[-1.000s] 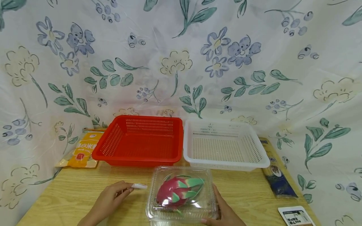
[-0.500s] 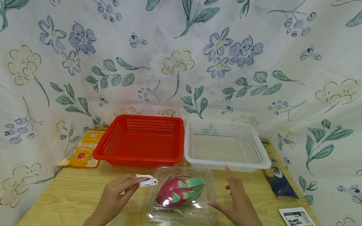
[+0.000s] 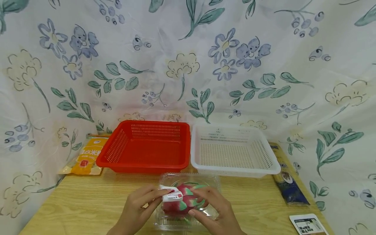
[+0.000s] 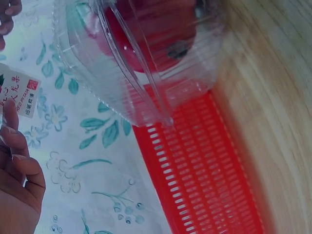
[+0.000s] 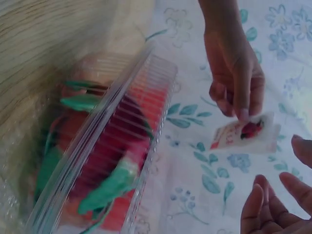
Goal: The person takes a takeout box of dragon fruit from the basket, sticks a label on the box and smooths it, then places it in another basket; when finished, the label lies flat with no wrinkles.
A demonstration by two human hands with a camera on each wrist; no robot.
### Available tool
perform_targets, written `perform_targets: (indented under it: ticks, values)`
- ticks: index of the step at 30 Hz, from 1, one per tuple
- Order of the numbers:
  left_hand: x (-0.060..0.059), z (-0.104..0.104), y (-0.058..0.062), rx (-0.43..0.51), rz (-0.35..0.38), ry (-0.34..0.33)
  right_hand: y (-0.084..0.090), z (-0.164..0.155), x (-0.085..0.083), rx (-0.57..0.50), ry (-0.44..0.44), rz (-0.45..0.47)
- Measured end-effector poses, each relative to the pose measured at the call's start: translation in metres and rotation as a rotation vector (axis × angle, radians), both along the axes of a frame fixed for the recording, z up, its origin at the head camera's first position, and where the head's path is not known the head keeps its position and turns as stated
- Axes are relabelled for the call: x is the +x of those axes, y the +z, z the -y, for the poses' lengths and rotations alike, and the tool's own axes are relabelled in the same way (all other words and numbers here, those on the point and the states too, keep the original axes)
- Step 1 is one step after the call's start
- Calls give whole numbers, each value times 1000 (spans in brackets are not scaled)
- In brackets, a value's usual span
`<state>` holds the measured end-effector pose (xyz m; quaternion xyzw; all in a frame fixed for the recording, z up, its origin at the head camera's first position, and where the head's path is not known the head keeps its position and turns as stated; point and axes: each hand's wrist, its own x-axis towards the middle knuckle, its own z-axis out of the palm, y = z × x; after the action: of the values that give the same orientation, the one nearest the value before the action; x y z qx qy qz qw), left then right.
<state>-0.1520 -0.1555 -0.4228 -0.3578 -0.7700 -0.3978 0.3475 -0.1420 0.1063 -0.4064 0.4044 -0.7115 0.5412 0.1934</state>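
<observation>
A clear plastic clamshell box [image 3: 161, 219], lid down, stands on the wooden table with a pink and green dragon fruit [image 3: 173, 208] inside. My left hand [image 3: 140, 205] pinches a small white printed label [image 3: 172, 196] between thumb and fingers, above the lid. In the left wrist view the label [image 4: 23, 95] shows the words RED PITAYA and a red square mark. My right hand [image 3: 216, 209] is just right of the label over the box, thumb and fingers spread apart. The right wrist view shows a gap between the right hand [image 5: 280, 207] and the label [image 5: 248, 134].
Behind the box stand a red basket [image 3: 147, 168] and a white basket [image 3: 235, 171]. A yellow food bag [image 3: 88, 156] lies at the left, a blue and tan packet [image 3: 289, 186] at the right. A white labelled packet [image 3: 306, 224] is at front right. Floral cloth [image 3: 188, 81] hangs behind.
The left hand has carried the label rightward from beside the box to over the lid. The right hand has let go of the box's right side, lifted, and come in near the label.
</observation>
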Motion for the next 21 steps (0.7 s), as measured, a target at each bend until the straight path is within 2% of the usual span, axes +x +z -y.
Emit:
perform_targets:
  ticks: [3, 10, 14, 21]
  values:
    - [0, -3, -1, 15, -12, -19, 0, 5, 0, -28, 22, -5]
    - [1, -8, -3, 30, 11, -53, -1, 12, 3, -63, 123, 129]
    - [0, -11, -7, 30, 1, -81, -6, 15, 6, -87, 175, 199]
    - [3, -17, -10, 5, 22, -101, -10, 19, 7, -126, 192, 250]
